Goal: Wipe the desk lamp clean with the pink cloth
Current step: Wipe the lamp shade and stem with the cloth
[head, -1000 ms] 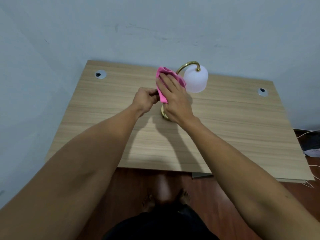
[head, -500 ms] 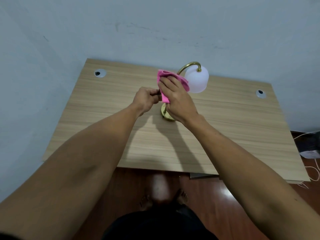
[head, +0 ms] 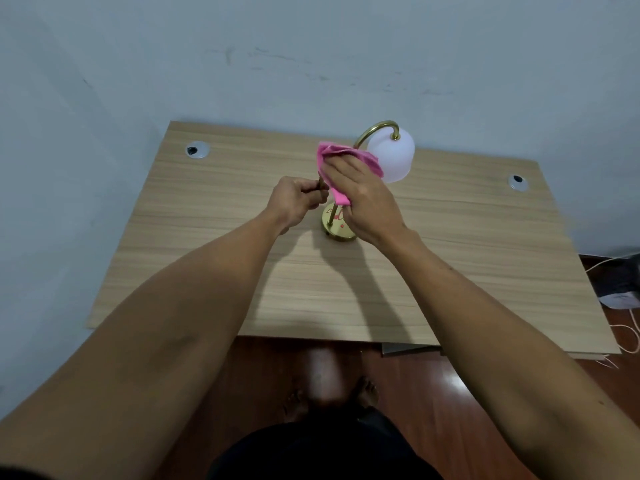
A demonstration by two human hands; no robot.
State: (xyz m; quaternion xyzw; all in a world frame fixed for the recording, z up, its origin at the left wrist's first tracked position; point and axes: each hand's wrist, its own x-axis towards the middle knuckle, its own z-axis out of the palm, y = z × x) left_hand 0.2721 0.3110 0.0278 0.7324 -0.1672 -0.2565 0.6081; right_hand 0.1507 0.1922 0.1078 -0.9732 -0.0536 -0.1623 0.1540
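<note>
While left hand [head: 298, 201] still grips lamp [head: 390, 154] stem, right hand [head: 363, 199] slid pink cloth [head: 341, 157] slightly higher.

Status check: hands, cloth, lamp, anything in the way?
Left hand gripping lamp stem. Right hand pressing pink cloth on stem under white shade. Lamp upright on desk. Nothing blocking.

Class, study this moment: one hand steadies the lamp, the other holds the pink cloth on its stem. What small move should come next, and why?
Probably slide the pink cloth up the brass stem toward the white shade. The right hand wraps the cloth around the upper stem, the left hand grips the stem lower down, and the curved neck and shade above lie uncovered.
</note>
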